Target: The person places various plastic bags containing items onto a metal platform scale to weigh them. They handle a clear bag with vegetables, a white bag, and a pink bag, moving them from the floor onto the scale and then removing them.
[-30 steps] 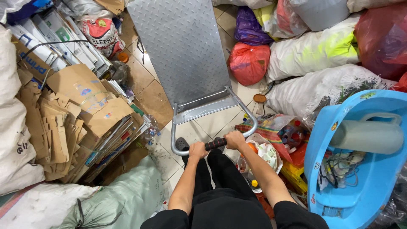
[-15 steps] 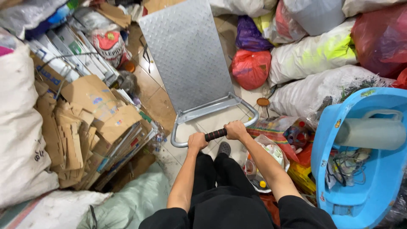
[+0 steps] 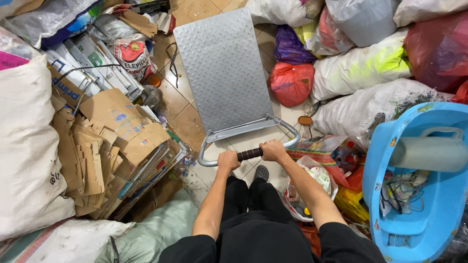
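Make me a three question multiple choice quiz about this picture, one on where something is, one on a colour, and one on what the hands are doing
1. Where does the stack of flattened cardboard lie relative to the platform cart?
A. On its deck
B. On the floor at the person's left
C. Inside the tub

2. What colour is the plastic tub at the person's right?
A. Blue
B. Green
C. White

3. What are the left hand and right hand doing?
A. Both hang free
B. One lifts a bag
C. Both grip the cart handle

Answers: 1 B, the cardboard is piled beside the cart, whose deck is bare. 2 A, its rim and walls are light blue. 3 C, the fingers of each hand wrap the bar beside the black grip.
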